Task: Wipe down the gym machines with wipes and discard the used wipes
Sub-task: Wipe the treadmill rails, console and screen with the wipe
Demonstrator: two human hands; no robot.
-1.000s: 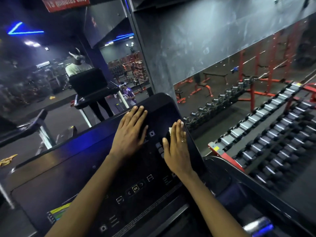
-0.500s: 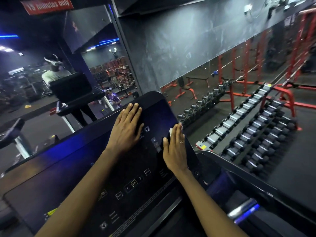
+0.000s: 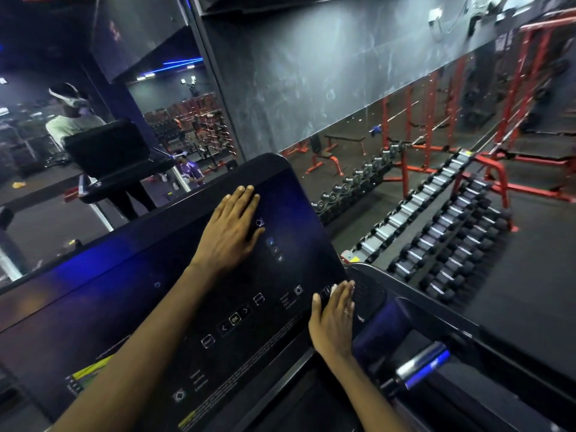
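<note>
On the treadmill console (image 3: 140, 307), our left hand (image 3: 230, 235) lies flat, fingers straight and close together, likely bracing the panel. At four o'clock from it, our right hand (image 3: 335, 319) presses the wipe (image 3: 333, 289) flat near the console's edge, one white corner peeking past the fingertips.

We are finding the widest open run across the console (image 3: 140, 307) to the left of our left hand (image 3: 229, 235), flat on its upper right part. A bare strip of panel is lying open between that hand and our right hand (image 3: 333, 322) at the lower right corner. The mirror wall (image 3: 93, 73) is rising behind the top edge, and the side rail (image 3: 467, 322) is curving just beside our right hand, with the dumbbell rack (image 3: 436, 244) standing beyond.
</note>
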